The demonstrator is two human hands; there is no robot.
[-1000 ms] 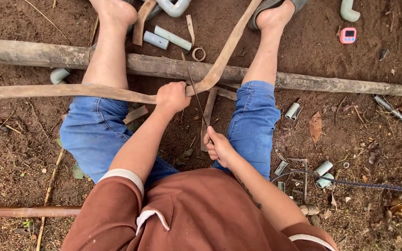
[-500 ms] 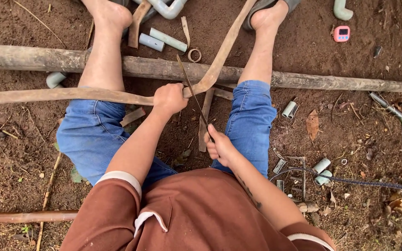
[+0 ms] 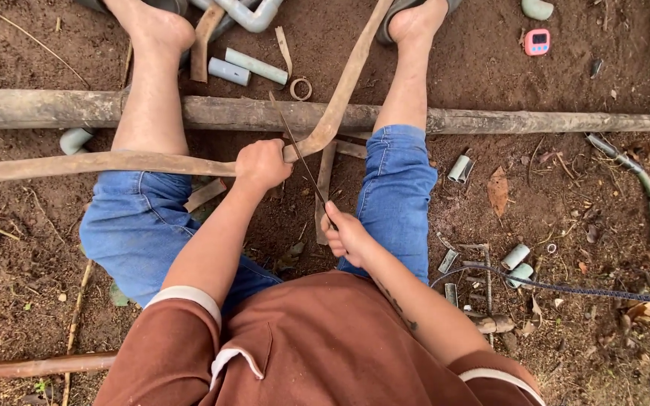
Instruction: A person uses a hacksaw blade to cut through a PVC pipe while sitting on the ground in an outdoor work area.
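Between the knees, over bare soil, the left hand stays clenched on the bent bamboo strip where it kinks; the right hand, fist closed around the thin blade, has barely shifted, edge against the strip.

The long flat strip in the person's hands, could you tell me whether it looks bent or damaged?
Yes: the long flat brown strip kinks sharply where the left hand grips it, turning up toward the foot. The right hand holds a thin dark blade against the bend.
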